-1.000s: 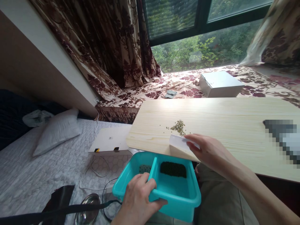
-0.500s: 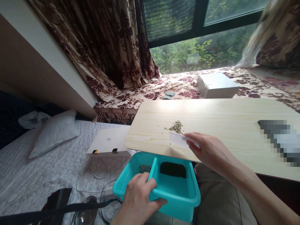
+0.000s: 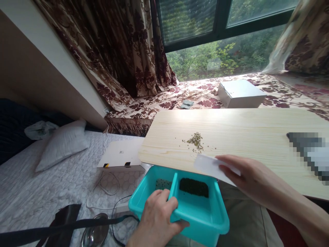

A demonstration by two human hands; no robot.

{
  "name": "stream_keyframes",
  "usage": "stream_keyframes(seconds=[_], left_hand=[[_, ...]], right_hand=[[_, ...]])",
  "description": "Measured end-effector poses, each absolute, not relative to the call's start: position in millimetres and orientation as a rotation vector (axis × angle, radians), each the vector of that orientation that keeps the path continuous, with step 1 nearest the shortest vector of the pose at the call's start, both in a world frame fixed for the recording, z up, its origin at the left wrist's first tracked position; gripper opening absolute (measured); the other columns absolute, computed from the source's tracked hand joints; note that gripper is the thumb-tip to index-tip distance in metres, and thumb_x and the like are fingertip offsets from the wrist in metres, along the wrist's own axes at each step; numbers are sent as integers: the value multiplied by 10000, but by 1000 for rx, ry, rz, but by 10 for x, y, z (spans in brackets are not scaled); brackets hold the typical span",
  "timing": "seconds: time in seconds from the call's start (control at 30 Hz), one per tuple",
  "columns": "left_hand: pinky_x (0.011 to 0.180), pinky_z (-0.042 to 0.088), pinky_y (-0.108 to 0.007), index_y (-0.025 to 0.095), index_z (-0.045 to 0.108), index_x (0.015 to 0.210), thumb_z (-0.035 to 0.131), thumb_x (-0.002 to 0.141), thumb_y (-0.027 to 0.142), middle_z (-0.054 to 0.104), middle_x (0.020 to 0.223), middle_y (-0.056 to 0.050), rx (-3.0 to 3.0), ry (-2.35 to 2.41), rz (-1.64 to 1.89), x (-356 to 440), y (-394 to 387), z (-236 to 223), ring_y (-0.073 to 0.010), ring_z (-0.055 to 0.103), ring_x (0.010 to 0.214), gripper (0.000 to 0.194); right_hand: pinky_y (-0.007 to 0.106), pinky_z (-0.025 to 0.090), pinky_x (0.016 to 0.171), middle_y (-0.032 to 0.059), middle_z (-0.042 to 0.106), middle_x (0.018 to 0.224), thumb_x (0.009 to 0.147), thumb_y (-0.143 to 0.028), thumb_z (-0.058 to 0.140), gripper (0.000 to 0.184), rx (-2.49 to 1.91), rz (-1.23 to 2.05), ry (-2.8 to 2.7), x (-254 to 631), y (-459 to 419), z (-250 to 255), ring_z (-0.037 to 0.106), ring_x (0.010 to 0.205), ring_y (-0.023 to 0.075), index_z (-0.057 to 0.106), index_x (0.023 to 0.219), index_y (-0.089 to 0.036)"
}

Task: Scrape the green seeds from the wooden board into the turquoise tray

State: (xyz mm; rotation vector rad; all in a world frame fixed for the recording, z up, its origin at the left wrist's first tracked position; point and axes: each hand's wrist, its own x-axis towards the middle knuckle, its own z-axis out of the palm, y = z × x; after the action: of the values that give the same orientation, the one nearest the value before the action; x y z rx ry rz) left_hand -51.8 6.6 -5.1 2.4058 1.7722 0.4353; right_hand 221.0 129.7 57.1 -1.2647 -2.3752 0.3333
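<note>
My left hand (image 3: 159, 216) grips the near rim of a turquoise two-compartment bin (image 3: 200, 216) at its divider, the bin's far rim close under the table edge. Dark green beans (image 3: 194, 187) lie in its right compartment; a few dark specks show in the left one. In my right hand (image 3: 243, 171) is a white sheet of paper (image 3: 209, 165), pinched between thumb and fingers at the table's near edge. Just beyond the paper, a small loose pile of greenish beans (image 3: 195, 140) rests on the light wooden table (image 3: 246, 130), with several stray ones around it.
A pixelated dark object (image 3: 308, 151) lies on the table's right side. Behind, a white box (image 3: 241, 92) and a folded cloth (image 3: 187, 104) sit on the floral window ledge. Left, a white carton (image 3: 120, 154), a metal bowl (image 3: 95, 231) and a pillow (image 3: 63, 144) are on the bed.
My right hand and the paper have moved right and nearer to me, away from the pile. A few more beans lie scattered on the pile's near and right side. My left hand keeps its grip.
</note>
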Motion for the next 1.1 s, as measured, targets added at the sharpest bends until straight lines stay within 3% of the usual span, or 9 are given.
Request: stream_keyframes(seconds=[0.07, 0.17, 0.4, 0.7, 0.97, 1.1], left_hand=[[732, 513, -354, 213, 601, 713, 984, 539, 454, 616, 782, 6, 2458, 1673, 416, -400, 109, -56, -225, 620, 763, 484], [715, 511, -354, 209, 604, 702, 973, 527, 540, 609, 761, -2, 2521, 1524, 335, -166, 200, -59, -222, 603, 739, 526], [782, 512, -381, 204, 661, 737, 864, 586, 727, 610, 727, -11, 2643, 1284, 225, 267, 340, -105, -216, 623, 731, 581], [782, 503, -384, 203, 672, 754, 843, 601, 748, 619, 712, -14, 2710, 1229, 216, 336, 381, -111, -216, 621, 719, 591], [719, 483, -347, 204, 672, 807, 788, 678, 755, 610, 708, -13, 2752, 1111, 107, 426, 470, -46, -219, 629, 723, 577], [722, 485, -346, 199, 681, 817, 793, 711, 714, 621, 724, -24, 2723, 1100, 82, 431, 489, -3, -224, 631, 743, 538]], right_hand=[[338, 503, 510, 78, 802, 814, 903, -301, 492, 265, -1440, 214, -2289, 2385, 1329, 547, 741, 638, 276, 739, 985, -252], [342, 491, 508, 80, 789, 766, 884, -297, 502, 247, -1544, 164, -2260, 2500, 1358, 493, 743, 638, 296, 730, 961, -243], [289, 449, 540, 60, 774, 764, 922, -257, 446, 259, -1463, 225, -2259, 2226, 1371, 389, 708, 634, 224, 703, 929, -229], [283, 384, 531, 86, 783, 812, 927, -245, 415, 308, -1533, 136, -2291, 2130, 1570, 398, 666, 630, 208, 721, 953, -216], [279, 400, 554, 61, 751, 757, 950, -245, 399, 287, -1448, 280, -2345, 2028, 1484, 351, 652, 629, 201, 683, 915, -231], [292, 408, 594, 90, 758, 813, 958, -234, 384, 291, -1509, 304, -2339, 1980, 1590, 383, 673, 695, 222, 674, 942, -209]])
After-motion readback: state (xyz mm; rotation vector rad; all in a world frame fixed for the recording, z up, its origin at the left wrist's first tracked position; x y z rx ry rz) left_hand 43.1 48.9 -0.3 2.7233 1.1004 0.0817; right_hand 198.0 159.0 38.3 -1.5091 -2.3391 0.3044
